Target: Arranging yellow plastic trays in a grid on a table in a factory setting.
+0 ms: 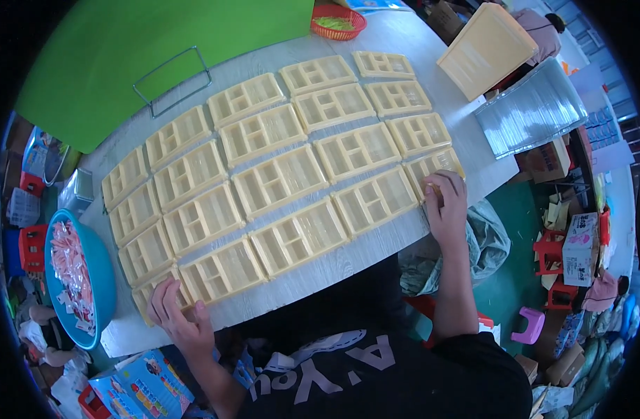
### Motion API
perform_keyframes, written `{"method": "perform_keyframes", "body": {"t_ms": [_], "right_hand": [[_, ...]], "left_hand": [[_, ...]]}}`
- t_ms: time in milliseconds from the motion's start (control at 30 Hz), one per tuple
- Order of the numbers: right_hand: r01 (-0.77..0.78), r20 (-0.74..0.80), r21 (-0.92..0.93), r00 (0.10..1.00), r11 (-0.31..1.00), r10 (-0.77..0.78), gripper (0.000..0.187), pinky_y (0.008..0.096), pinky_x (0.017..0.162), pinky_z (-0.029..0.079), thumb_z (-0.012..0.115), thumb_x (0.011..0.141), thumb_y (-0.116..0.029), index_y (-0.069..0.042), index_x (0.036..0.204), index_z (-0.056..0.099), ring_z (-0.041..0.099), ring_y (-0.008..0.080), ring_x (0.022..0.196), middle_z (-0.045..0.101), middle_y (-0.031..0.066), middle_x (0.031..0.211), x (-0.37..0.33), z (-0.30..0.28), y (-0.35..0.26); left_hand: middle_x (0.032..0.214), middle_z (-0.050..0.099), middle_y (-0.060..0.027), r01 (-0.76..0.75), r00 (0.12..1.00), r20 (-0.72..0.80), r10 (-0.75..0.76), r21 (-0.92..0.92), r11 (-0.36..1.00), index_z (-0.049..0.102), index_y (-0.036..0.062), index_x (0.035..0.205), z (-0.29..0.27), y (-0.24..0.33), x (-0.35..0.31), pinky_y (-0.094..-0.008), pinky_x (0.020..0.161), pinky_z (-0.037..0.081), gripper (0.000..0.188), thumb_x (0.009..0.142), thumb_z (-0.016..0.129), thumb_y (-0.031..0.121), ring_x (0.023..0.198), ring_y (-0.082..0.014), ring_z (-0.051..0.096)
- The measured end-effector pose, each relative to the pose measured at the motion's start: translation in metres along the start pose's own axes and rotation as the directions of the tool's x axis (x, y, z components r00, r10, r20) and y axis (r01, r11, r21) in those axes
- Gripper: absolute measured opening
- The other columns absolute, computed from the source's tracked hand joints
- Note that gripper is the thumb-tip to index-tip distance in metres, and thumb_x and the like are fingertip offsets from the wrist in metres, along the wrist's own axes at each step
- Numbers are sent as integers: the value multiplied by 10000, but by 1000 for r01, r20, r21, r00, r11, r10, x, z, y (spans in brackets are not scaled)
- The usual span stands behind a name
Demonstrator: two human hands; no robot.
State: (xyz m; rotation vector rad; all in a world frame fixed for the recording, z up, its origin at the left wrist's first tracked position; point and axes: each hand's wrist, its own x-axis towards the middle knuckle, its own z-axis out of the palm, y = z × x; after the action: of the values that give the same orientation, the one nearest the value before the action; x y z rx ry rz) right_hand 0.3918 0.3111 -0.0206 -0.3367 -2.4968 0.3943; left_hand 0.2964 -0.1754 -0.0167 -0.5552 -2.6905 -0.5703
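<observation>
Cream-coloured plastic compartment trays (297,236) lie in rows across the table, each split into one large and several smaller sections. My left hand (179,315) is at the near left corner, its bent fingers over the end tray (147,296) and its thumb apart at the near edge. At the right end of the same row, my right hand (447,204) has curled fingers on another tray (419,167), with its thumb by the near edge. Both hands partly cover the trays they touch, and their undersides are hidden.
A blue basin (107,279) of pink-and-white packets stands left of the pale table (484,164). A wire frame (172,80) sits by a green board (159,49). A red basket (355,15) is at the back; a cream bin (489,49) and stacked clear trays (533,108) are right.
</observation>
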Motion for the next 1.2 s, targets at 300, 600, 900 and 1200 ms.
{"method": "perform_keyframes", "body": {"t_ms": [300,600,900,1200], "right_hand": [[78,-43,-51,996,996,-80,171,456,969,396,652,872,-65,-81,1042,668,586,351,1041,640,118,1090,12,-15,-2],[124,317,-10,941,992,-115,170,422,1033,412,635,935,-159,-83,1082,672,579,305,1152,640,90,1152,100,-13,20],[113,416,43,901,993,-121,176,439,1082,389,602,967,-184,-92,1104,663,584,292,1134,652,89,1122,103,-4,19],[142,405,71,901,987,-158,176,412,1033,432,623,940,-133,-75,1103,653,585,304,1136,640,92,1120,100,-2,21]], "left_hand": [[1263,595,-195,50,998,-30,-50,-7,999,592,10,1227,-4,4,-1,-534,1096,319,437,894,589,294,1217,-404,503],[1232,614,-190,100,985,-138,-101,-19,995,604,16,1200,5,-4,-6,-530,1093,331,377,882,599,219,1200,-401,519],[1192,618,-194,113,985,-133,-113,-6,994,615,20,1159,3,1,-2,-528,1072,343,327,883,603,196,1167,-403,525],[1181,619,-184,107,986,-124,-108,-14,994,616,26,1147,2,2,-1,-525,1059,346,314,886,602,199,1144,-402,526]]}}
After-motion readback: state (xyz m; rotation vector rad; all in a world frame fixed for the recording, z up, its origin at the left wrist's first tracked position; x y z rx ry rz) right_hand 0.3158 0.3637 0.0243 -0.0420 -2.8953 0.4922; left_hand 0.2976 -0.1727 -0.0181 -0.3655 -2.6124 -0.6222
